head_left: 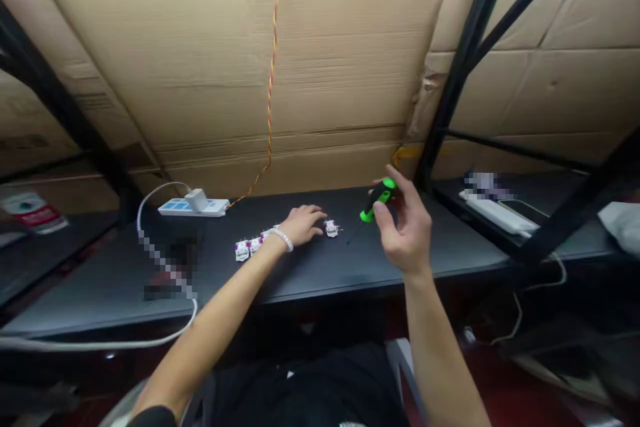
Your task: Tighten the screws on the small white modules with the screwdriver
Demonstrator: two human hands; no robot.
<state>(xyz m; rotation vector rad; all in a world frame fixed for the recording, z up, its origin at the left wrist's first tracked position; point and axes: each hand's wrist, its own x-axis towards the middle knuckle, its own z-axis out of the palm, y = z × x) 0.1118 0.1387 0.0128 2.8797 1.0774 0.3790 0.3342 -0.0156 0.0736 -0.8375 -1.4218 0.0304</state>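
Observation:
My right hand [407,227] holds a screwdriver [379,199] by its black and green handle, above the desk. Its thin shaft slants down and left toward the desk top. My left hand [301,225], with a white beaded bracelet on the wrist, is low over the desk, fingers stretched out. Just right of its fingertips lies a small white and purple part [331,228]; I cannot tell whether they touch it. More parts of the same look [243,251] sit in a row left of my left hand, some hidden behind the wrist.
A white power strip [215,207] with a plugged-in charger [197,199] lies at the back left; its white cable [165,340] loops over the desk's front edge. A twisted red-yellow wire [271,80] hangs down the cardboard [210,47]. Black metal posts [455,93] frame the desk [310,280].

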